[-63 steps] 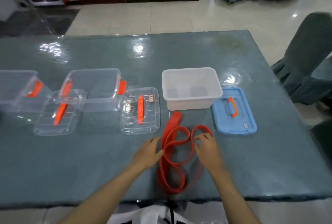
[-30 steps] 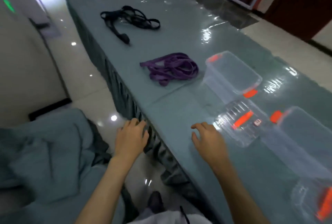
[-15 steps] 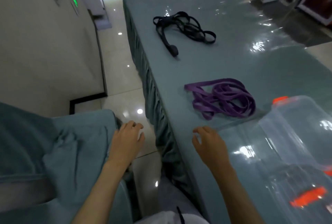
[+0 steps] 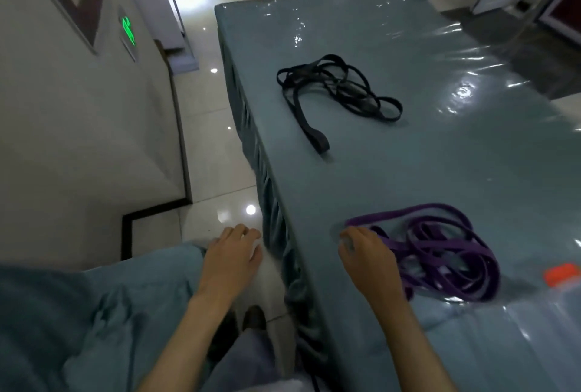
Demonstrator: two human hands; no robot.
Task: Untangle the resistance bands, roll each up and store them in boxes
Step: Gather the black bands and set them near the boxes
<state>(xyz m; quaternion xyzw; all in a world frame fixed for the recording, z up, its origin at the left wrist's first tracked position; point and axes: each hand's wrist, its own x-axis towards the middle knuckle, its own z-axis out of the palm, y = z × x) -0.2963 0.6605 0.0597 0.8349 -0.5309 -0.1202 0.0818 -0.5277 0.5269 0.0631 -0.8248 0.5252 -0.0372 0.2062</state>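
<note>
Now we reach our right hand over the table, palm down, fingers loosely curled and holding nothing, just beside the tangled purple band. Our left hand hangs off the table's edge, fingers relaxed. Farther along the table lies the black band.

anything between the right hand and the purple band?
Nothing visible. The right hand hovers over the table at the near edge of the purple band tangle, fingers curled loosely, apparently empty. The black band lies farther off, out of the path.
</note>
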